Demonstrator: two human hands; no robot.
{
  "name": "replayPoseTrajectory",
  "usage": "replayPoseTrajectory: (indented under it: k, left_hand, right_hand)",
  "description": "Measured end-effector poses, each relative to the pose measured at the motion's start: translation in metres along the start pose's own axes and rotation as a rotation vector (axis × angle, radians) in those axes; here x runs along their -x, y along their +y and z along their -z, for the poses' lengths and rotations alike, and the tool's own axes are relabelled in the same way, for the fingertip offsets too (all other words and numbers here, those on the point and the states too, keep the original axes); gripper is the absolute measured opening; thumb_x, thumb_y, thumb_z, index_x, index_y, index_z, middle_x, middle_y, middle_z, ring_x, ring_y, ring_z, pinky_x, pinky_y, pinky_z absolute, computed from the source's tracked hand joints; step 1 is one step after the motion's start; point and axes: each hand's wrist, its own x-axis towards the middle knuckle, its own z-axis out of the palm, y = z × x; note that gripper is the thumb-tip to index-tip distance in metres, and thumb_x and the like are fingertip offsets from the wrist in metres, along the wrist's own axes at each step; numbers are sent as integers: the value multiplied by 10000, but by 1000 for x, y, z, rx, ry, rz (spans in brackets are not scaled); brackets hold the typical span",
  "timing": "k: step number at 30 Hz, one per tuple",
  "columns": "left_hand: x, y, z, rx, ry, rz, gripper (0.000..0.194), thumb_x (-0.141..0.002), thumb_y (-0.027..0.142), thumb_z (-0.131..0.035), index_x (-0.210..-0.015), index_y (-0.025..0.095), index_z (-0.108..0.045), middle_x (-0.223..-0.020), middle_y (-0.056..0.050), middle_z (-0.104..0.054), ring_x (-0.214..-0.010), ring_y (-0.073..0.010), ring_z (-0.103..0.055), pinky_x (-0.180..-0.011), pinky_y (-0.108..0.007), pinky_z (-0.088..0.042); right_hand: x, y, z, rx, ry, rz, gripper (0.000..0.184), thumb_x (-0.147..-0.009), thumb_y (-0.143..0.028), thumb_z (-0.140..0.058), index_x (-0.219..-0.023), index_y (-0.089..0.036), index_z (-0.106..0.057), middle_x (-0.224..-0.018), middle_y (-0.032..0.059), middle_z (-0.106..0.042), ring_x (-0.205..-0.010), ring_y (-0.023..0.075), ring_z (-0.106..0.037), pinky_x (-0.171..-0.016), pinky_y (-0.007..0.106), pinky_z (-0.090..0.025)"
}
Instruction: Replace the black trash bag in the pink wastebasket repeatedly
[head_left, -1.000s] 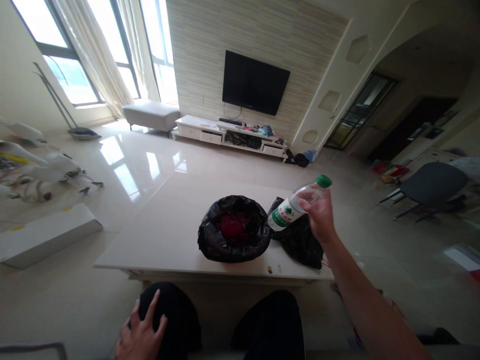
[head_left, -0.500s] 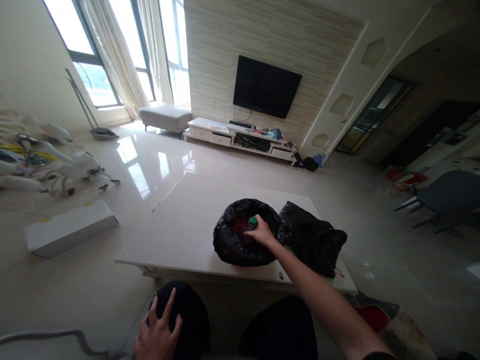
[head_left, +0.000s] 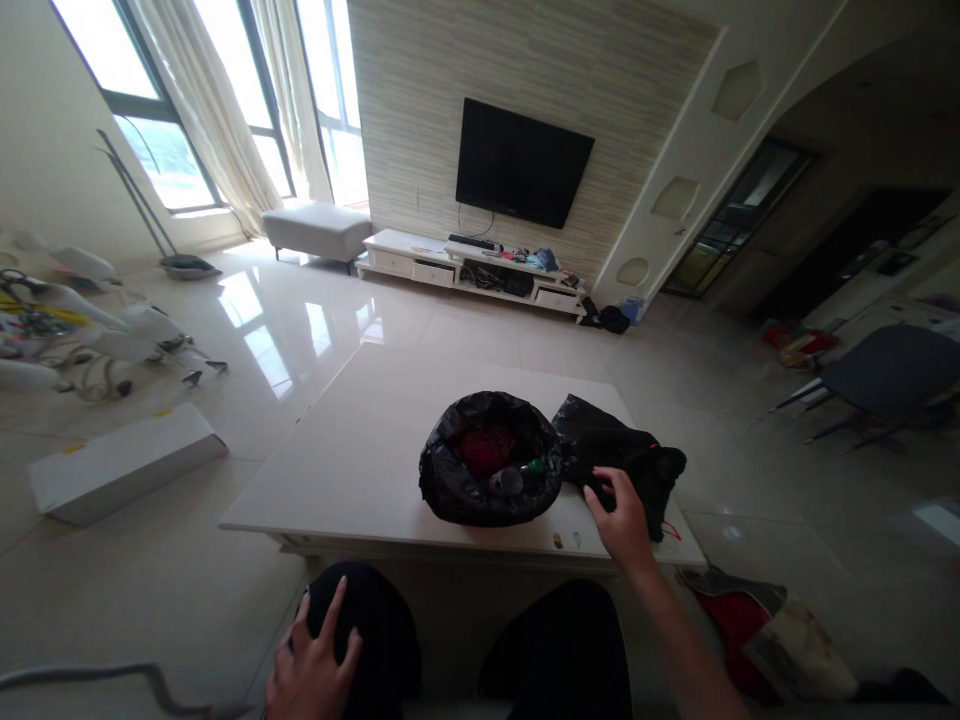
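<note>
A bin lined with a black plastic bag (head_left: pixel 442 480) stands on the white coffee table (head_left: pixel 322 470). Inside it lie something dark red (head_left: pixel 484 450) and a clear bottle with a green cap (head_left: pixel 507 482), tipped on its side. My right hand (head_left: pixel 622 515) is to the right of the bin, its fingers apart and nothing in them. It is over the near edge of a black drawstring bag (head_left: pixel 626 440); whether it touches the bag I cannot tell. On my left knee rests my left hand (head_left: pixel 315 650), fingers spread and empty.
Two small items, one a dark sticker-like spot (head_left: pixel 557 541), lie near the table's front edge. A long white box (head_left: pixel 127 460) is on the floor at left. A red and beige bag (head_left: pixel 780 640) sits by the table's right corner. Beyond stands a low TV cabinet (head_left: pixel 397 262).
My right hand has let go of the green-capped bottle, which now lies inside the bin. The hand has moved right and nearer to me. My left hand stays on the knee.
</note>
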Motion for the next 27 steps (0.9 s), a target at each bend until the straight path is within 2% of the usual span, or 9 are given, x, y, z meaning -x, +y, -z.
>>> replayPoseTrajectory:
  k: [2,4,6,8,9,13,18,24,27]
  left_hand:
    - [0,4,1,-2,2,27,800,-848,450,-592,-1627,383,-420,-1711,-118,-372,-1435,-483,-472,-1065,-677,-483]
    - [0,7,2,-8,16,35,805,-851,464,-592,-1631,359,-422,-1719,-132,-342,-1413,-483,-493,-1077,-661,-480]
    - [0,9,1,-20,32,36,791,-883,473,-560,-1644,321,-406,-1723,-166,-302,-1385,-482,-516,-1062,-652,-491]
    - [0,11,0,-34,38,41,758,-917,472,-514,-1647,296,-403,-1720,-195,-276,-1359,-482,-533,-1039,-650,-504]
    - [0,11,0,-42,33,44,746,-927,473,-498,-1644,290,-408,-1717,-204,-270,-1345,-484,-541,-1030,-653,-507]
    - [-1,11,1,-60,17,55,757,-922,486,-493,-1648,294,-399,-1714,-205,-269,-1309,-480,-568,-1008,-656,-519]
    - [-1,10,1,-45,32,36,790,-879,464,-570,-1640,337,-401,-1692,-173,-351,-1360,-469,-537,-1016,-639,-525]
    - [0,15,1,-100,37,59,684,-1009,507,-331,-1656,291,-388,-1660,-214,-312,-1285,-467,-590,-1004,-631,-532]
    - [-1,14,1,-109,26,60,699,-997,506,-353,-1661,289,-378,-1666,-216,-306,-1286,-477,-589,-997,-628,-533]
  right_hand:
    - [55,41,-1,116,-29,-161,403,-904,-531,-552,-1105,-196,-650,-1181,154,-667,-1146,325,-648,-1039,510,-537]
    - [117,71,-12,212,-187,-304,547,-875,-538,-531,-1268,-181,-659,-1370,188,-614,-1323,367,-584,-1159,553,-465]
    - [173,83,-27,350,-409,-428,647,-838,-529,-567,-1412,-241,-644,-1587,151,-476,-1467,412,-468,-1166,598,-449]
    - [211,80,-39,515,-472,-451,704,-834,-515,-586,-1515,-336,-594,-1730,54,-294,-1578,472,-262,-1128,656,-450]
    - [221,75,-44,565,-480,-441,701,-850,-514,-582,-1536,-367,-578,-1750,17,-257,-1593,470,-219,-1128,650,-448]
    - [220,63,-49,633,-457,-425,598,-923,-495,-535,-1510,-403,-608,-1718,-37,-335,-1576,404,-276,-1146,575,-452]
    - [213,68,-48,635,-432,-395,555,-934,-486,-547,-1474,-400,-641,-1685,-31,-391,-1556,405,-304,-1140,569,-453]
    - [217,70,-49,620,-429,-401,547,-935,-498,-542,-1465,-406,-644,-1679,-23,-400,-1555,403,-309,-1124,572,-466]
    - [214,67,-47,615,-450,-428,554,-934,-497,-545,-1472,-407,-638,-1687,-20,-388,-1562,407,-294,-1128,582,-459]
